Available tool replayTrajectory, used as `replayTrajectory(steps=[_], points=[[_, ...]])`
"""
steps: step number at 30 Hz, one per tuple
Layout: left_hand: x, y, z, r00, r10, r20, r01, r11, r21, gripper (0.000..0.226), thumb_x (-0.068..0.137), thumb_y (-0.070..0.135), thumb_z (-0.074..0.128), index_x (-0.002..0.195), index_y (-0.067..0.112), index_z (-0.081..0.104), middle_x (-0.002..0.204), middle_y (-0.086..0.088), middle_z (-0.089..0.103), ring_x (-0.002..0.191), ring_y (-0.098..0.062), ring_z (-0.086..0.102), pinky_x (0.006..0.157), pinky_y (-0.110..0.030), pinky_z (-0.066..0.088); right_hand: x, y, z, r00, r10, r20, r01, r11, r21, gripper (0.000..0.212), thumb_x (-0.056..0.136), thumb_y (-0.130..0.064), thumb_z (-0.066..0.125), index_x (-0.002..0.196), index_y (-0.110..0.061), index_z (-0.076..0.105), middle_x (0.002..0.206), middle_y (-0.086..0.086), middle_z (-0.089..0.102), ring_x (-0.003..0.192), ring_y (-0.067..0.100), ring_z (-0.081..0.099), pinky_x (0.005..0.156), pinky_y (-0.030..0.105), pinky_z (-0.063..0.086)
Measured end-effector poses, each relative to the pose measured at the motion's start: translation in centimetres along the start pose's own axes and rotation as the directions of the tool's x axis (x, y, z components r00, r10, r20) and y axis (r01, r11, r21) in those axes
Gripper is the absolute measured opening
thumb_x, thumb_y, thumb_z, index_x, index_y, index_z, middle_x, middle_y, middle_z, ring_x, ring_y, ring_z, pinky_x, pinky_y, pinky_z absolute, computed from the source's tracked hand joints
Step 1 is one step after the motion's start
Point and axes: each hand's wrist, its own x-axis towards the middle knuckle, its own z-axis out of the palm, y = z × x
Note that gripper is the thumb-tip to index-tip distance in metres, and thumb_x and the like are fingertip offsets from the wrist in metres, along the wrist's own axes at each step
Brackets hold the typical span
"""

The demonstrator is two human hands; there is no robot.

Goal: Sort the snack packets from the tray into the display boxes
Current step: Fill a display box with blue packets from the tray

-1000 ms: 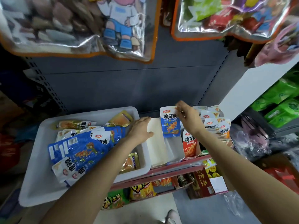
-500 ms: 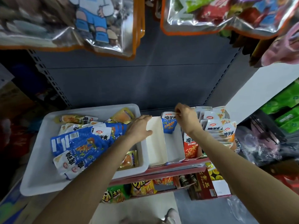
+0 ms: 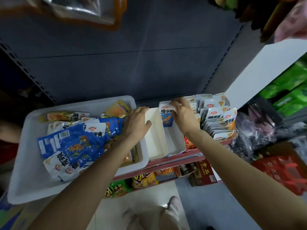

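A grey metal shelf (image 3: pixel 191 157) with a red front edge carries everything here, and the white plastic tray (image 3: pixel 25 171) takes up its left end, overhanging the front edge toward the person. Inside the tray a loose heap of blue snack packets (image 3: pixel 74 143) fills the middle, with yellow packets (image 3: pixel 118 108) along its far edge and one more at its near right corner. Just right of the tray, touching its right wall, stands the first white display box (image 3: pixel 154 143), with bare white card showing inside, and a second white display box (image 3: pixel 174 145) sits against its right side. At the shelf's right end, rows of upright white and orange packets (image 3: pixel 216 123) fill further boxes, with a red packet (image 3: pixel 189 144) standing at the front edge beside the second box. The left hand (image 3: pixel 136 123) rests on the tray's right wall with fingers curled over the first box's left wall, gripping it as far as the blur allows. The right hand (image 3: pixel 182 113) pinches the top of one blue snack packet (image 3: pixel 167 117), which stands upright at the far end of the second display box
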Motion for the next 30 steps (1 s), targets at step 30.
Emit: replayTrajectory(steps=[30], points=[[-4.8, -11.4, -1.0, 0.983, -0.132, 0.130, 0.081, 0.937, 0.341, 0.069, 0.088, 0.014, 0.062, 0.146, 0.006, 0.026, 0.153, -0.010, 0.026, 0.136, -0.029, 0.026, 0.109, -0.041, 0.027, -3.5, -8.8, 6.5, 0.967, 0.025, 0.254, -0.116, 0.930, 0.350, 0.074, 0.093, -0.006, 0.048, 0.150, -0.011, 0.001, 0.128, 0.017, 0.055, 0.103, 0.034, 0.057, 0.074, 0.025, 0.036]])
